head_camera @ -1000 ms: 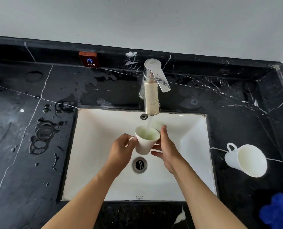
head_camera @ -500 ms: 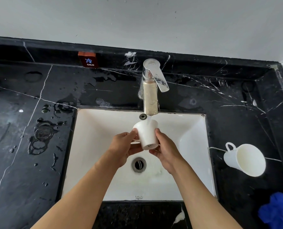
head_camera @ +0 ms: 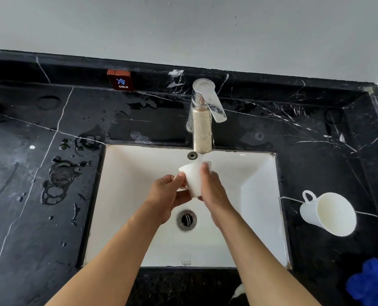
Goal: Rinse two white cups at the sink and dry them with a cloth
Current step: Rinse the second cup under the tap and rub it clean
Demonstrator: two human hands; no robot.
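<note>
Two hands hold one white cup under the running faucet, over the white sink.
The cup is tipped with its mouth pointing up and away, its base toward the person and its long axis slanting toward the spout. The left hand pinches it at the handle side; the right hand wraps its far side, fingers closed. The second cup lies on its side on the black counter to the right, mouth toward the camera, near a blue cloth.

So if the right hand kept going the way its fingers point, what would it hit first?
Probably the faucet: the right hand, wrapped on the cup, points up toward the spout just beyond. Depth is hard to judge from here.
</note>
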